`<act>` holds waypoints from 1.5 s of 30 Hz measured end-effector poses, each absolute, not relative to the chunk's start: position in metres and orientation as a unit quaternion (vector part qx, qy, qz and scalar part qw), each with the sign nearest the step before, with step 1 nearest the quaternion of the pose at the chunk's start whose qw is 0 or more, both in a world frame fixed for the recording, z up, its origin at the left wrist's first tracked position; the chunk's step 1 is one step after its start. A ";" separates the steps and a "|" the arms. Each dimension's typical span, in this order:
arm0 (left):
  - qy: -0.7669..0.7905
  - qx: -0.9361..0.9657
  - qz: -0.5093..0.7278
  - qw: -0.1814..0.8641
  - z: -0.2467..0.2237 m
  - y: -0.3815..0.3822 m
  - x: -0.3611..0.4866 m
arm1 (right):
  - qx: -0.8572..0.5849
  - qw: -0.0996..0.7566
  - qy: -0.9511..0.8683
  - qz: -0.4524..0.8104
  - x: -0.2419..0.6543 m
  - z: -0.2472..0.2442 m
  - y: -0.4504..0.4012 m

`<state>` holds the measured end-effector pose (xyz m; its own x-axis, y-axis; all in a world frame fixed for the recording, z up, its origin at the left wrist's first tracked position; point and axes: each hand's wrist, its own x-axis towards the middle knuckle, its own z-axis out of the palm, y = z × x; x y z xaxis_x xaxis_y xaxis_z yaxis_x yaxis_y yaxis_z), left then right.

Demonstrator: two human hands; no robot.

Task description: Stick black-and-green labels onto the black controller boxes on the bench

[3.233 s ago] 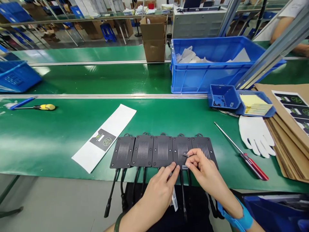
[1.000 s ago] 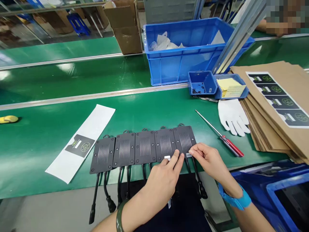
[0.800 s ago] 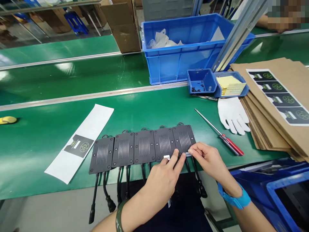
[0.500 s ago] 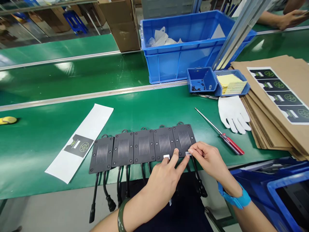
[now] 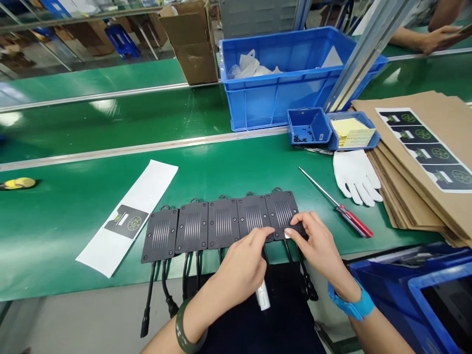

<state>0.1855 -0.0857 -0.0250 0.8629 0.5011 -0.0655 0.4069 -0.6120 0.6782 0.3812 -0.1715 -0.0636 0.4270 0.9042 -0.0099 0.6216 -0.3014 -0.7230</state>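
Observation:
Several flat black plastic boxes (image 5: 222,223) with slotted lids lie in a row at the bench's front edge, their black cables (image 5: 147,300) hanging over it. My right hand (image 5: 317,243) is at the rightmost box (image 5: 282,211); its thumb presses a small white label (image 5: 287,235) on the lower edge, other fingers bent at the box's right side. My left hand (image 5: 243,260) is closed, fingertips by the lower edge of the neighbouring box. A white label strip (image 5: 263,296) sticks out beneath it, seemingly held in the palm; the grip itself is hidden.
A printed sticker sheet (image 5: 127,221) lies left of the boxes. A red-handled screwdriver (image 5: 348,214), white glove (image 5: 357,177) and cardboard stack (image 5: 398,196) lie right. Behind stand a small screw bin (image 5: 309,126) and large blue crate (image 5: 258,101). A co-worker's hand (image 5: 442,39) shows top right.
My left hand has drawn back left and down from the rightmost box, its fingers curling in. More of the white strip shows below it. My right thumb now covers most of the label.

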 end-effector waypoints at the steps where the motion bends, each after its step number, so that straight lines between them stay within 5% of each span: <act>1: 0.275 0.868 0.094 0.403 -0.024 -0.083 0.180 | -0.775 0.330 -0.493 0.219 0.383 -0.064 -0.172; 7: 0.356 0.711 0.249 0.553 -0.026 -0.082 0.153 | -0.744 0.397 -0.501 0.193 0.365 -0.041 -0.175; 12: 0.375 0.607 0.356 0.604 -0.029 -0.091 0.139 | -0.637 0.388 -0.584 0.321 0.315 -0.022 -0.173; 20: 0.367 0.706 0.337 0.503 -0.018 -0.087 0.103 | -0.631 0.441 -0.558 0.311 0.292 -0.027 -0.157; 26: 0.389 0.633 0.321 0.587 -0.021 -0.088 0.095 | -0.602 0.430 -0.612 0.279 0.281 -0.026 -0.154; 36: 0.425 0.669 0.373 0.482 -0.027 -0.093 0.080 | -0.573 0.388 -0.683 0.234 0.286 -0.021 -0.151; 40: 0.430 0.662 0.374 0.486 -0.027 -0.093 0.077 | -0.545 0.387 -0.731 0.136 0.281 -0.015 -0.147; 45: 0.422 0.642 0.379 0.516 -0.031 -0.096 0.075 | -0.559 0.377 -0.717 0.178 0.275 -0.016 -0.144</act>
